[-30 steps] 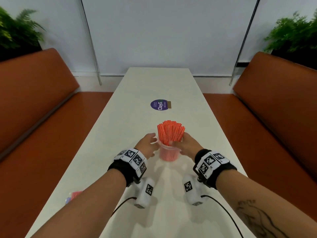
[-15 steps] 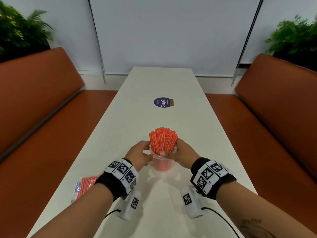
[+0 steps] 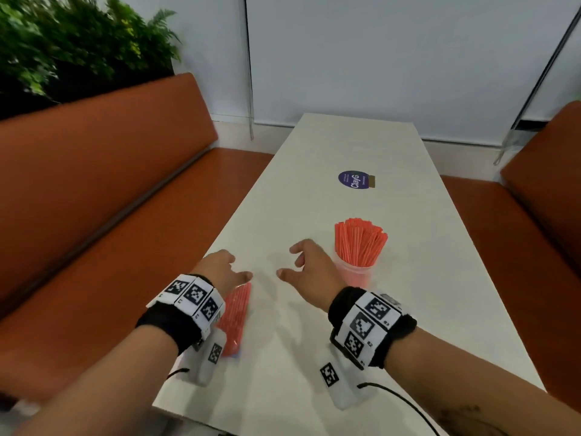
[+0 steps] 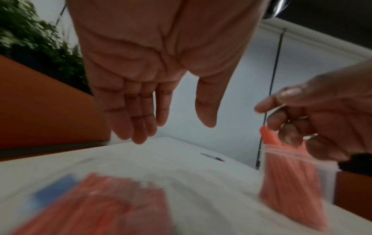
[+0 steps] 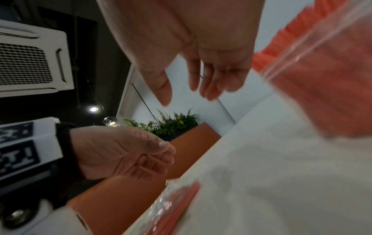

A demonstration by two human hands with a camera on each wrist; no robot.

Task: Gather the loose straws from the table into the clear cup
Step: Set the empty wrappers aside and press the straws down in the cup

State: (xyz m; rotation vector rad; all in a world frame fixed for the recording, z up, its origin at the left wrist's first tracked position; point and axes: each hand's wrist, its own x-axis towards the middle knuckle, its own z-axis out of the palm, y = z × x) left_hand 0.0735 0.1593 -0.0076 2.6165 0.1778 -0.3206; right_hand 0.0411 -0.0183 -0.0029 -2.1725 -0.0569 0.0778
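The clear cup [image 3: 354, 273] stands on the white table [image 3: 314, 357], packed with upright orange straws [image 3: 361, 242]. A clear packet of more orange straws [image 3: 236, 313] lies flat near the table's left edge. My left hand [image 3: 239, 267] hovers just above the packet's far end, fingers relaxed and empty. To the cup's left, my right hand [image 3: 289, 262] is spread and empty, apart from the cup. The left wrist view shows the left hand [image 4: 173, 132] over the blurred packet [image 4: 100, 205], and the right wrist view shows the right hand [image 5: 187, 98] beside the cup [image 5: 326, 89].
A round purple sticker [image 3: 353, 180] lies on the table beyond the cup. Orange benches [image 3: 94, 199] run along both sides of the table. A plant [image 3: 78, 45] stands behind the left bench. The table's left edge is close to the packet.
Both hands have let go of the cup and moved left toward the straw packet. The view has swung left, so the cup now sits to the right.
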